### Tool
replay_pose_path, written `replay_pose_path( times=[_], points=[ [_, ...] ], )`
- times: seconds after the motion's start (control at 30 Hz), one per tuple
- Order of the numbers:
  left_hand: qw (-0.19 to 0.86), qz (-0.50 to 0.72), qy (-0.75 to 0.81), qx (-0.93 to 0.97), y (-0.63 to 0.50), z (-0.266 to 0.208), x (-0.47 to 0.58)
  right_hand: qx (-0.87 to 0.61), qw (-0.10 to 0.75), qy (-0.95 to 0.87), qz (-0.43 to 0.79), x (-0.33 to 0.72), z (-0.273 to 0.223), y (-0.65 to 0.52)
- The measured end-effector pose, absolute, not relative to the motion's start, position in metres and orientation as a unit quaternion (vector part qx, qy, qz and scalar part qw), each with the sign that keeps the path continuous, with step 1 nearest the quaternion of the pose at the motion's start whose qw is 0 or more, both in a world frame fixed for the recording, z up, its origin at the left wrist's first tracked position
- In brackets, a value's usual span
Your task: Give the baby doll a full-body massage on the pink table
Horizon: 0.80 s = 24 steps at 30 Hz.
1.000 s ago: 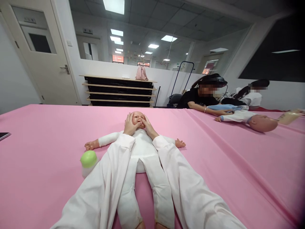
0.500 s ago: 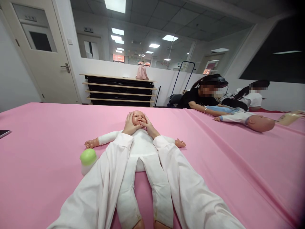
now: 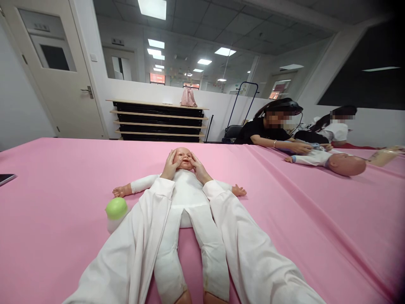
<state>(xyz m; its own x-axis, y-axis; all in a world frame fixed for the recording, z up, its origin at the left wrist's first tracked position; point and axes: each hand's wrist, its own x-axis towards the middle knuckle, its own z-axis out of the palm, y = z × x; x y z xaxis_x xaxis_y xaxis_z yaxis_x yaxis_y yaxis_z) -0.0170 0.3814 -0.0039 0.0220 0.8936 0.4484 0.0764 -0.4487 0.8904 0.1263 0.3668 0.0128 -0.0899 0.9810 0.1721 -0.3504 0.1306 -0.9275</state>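
Slippage risk, two-handed hold

Pink sheet (image 3: 47, 236) under doll (image 3: 189, 190), which lies face-up. Left hand (image 3: 170, 166) and right hand (image 3: 199, 168) cup its head (image 3: 183, 152), fingers unclosed; uneven thumb pressure could roll it. Green-capped bottle (image 3: 116, 208) left of doll: wide left-hand swing could knock it over.

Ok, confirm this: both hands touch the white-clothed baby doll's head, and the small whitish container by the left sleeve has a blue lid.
Wrong lid colour: the rounded lid is light green, not blue, as the head view shows; the left hand and right hand do touch the doll's head.
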Motion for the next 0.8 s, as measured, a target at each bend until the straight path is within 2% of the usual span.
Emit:
replay_pose_path(
  times=[0.17, 0.5, 0.8],
  points=[
    [0.283, 0.562, 0.412, 0.659, 0.379, -0.006, -0.016, -0.357, 0.552, -0.511, 0.554, 0.129, 0.014, 0.360],
    [0.325, 0.551, 0.418, 0.645, 0.379, -0.004, -0.018, -0.311, 0.583, -0.456, 0.596, 0.129, 0.009, 0.371],
    [0.262, 0.550, 0.420, 0.672, 0.374, -0.004, -0.016, -0.334, 0.548, -0.473, 0.604, 0.131, 0.011, 0.361]
  ],
)
